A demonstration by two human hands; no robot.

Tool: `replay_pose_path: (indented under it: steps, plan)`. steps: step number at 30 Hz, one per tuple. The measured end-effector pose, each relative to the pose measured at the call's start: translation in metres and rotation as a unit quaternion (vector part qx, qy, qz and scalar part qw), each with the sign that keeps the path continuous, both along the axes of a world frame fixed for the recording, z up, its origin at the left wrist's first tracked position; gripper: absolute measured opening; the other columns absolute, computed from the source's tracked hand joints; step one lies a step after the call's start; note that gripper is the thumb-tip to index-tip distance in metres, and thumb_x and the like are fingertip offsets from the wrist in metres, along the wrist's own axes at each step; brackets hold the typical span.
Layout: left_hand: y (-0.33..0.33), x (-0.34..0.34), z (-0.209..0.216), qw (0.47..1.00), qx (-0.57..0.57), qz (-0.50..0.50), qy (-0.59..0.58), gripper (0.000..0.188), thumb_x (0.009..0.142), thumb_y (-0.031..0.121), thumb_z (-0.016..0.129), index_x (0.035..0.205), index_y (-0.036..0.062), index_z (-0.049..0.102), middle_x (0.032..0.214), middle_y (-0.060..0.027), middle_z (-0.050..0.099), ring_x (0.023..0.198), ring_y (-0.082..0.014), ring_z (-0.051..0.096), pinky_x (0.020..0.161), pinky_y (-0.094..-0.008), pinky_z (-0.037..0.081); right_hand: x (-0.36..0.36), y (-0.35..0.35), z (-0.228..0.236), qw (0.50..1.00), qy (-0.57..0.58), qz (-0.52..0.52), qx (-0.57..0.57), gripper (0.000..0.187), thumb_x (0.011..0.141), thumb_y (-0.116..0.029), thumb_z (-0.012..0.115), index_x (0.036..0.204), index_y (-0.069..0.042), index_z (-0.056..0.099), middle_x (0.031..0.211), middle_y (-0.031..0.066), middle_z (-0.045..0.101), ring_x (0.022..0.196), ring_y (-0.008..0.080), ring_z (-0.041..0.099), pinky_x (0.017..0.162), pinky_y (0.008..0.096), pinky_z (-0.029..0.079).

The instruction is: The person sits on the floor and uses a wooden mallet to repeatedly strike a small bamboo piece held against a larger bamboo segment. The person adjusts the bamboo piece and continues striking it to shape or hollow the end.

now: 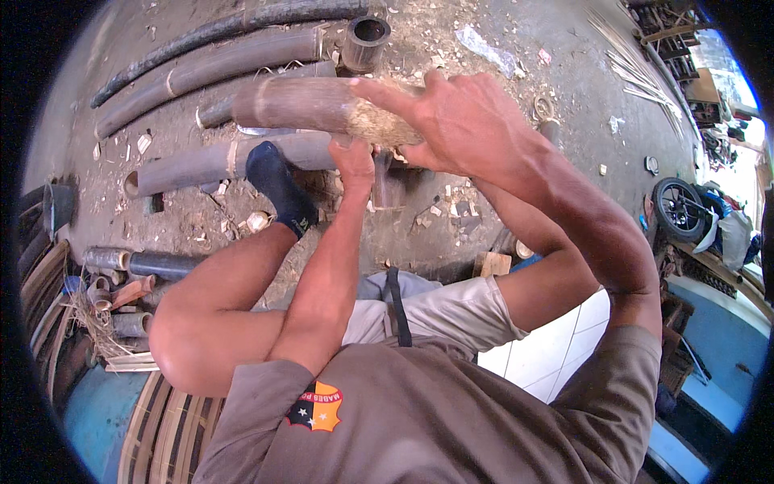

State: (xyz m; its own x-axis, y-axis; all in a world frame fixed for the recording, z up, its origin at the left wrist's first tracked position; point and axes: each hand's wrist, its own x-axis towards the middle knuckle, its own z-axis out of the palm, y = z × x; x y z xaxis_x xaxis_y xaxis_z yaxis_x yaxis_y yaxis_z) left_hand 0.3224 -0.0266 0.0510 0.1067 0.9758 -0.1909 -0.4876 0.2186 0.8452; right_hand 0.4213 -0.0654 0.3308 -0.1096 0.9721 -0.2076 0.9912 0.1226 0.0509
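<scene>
A thick brown bamboo section (294,103) lies crosswise in front of me, raised above the ground. Its right end is rough, pale and fibrous. My right hand (463,117) wraps over this rough end, index finger stretched along the top and thumb beneath. Against the section's underside, my left hand (353,157) is closed on it, its fingers partly hidden behind the bamboo. Below the section, near my left hand, is a brown upright piece (389,187), partly covered. My dark-socked foot (278,181) rests on another bamboo pole (189,171) lying on the ground.
More bamboo poles (218,68) lie at the far left, beside a short upright bamboo tube (365,44). Pale chips (463,214) litter the ground. Bamboo offcuts (101,294) and strips (169,431) lie at left. A black wheel (679,210) stands at right, near thin sticks (641,77).
</scene>
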Motion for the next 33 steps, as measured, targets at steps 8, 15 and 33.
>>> replay_pose_path:
  steps: [8, 15, 33]
  plan:
    - [-0.007, 0.002, -0.017, 0.999, -0.012, 0.003, 0.042, 0.01, 0.091, 0.003, 0.062, 0.099, 0.0001, 0.058, 0.088, -0.0074, 0.065, 0.065, -0.0171, 0.061, 0.053, -0.0352, 0.049, -0.001, 0.011, -0.011, 0.999, 0.006, 0.033, 0.009, 0.08, 0.084, -0.053, 0.076, 0.155, -0.032, 0.044, 0.075, 0.0192, 0.07, 0.07, 0.0399, 0.073, 0.059, 0.0497, 0.057]
    - [-0.017, -0.001, -0.074, 0.996, -0.067, 0.019, 0.048, 0.017, 0.092, 0.004, 0.06, 0.107, 0.0002, 0.052, 0.094, -0.0092, 0.065, 0.07, -0.0185, 0.062, 0.055, -0.036, 0.05, -0.01, 0.018, -0.01, 0.999, 0.028, 0.041, -0.009, 0.079, 0.083, -0.047, 0.077, 0.155, -0.03, 0.046, 0.072, 0.0187, 0.07, 0.069, 0.0386, 0.073, 0.059, 0.0498, 0.058]
    - [-0.025, 0.006, -0.018, 0.991, -0.128, 0.021, 0.024, 0.022, 0.093, 0.011, 0.066, 0.11, -0.0017, 0.06, 0.092, -0.0093, 0.069, 0.074, -0.0185, 0.064, 0.067, -0.0358, 0.052, 0.009, 0.004, -0.024, 0.999, 0.039, -0.012, -0.028, 0.082, 0.081, -0.039, 0.078, 0.155, -0.032, 0.045, 0.077, 0.0164, 0.072, 0.071, 0.0372, 0.074, 0.061, 0.0503, 0.058]
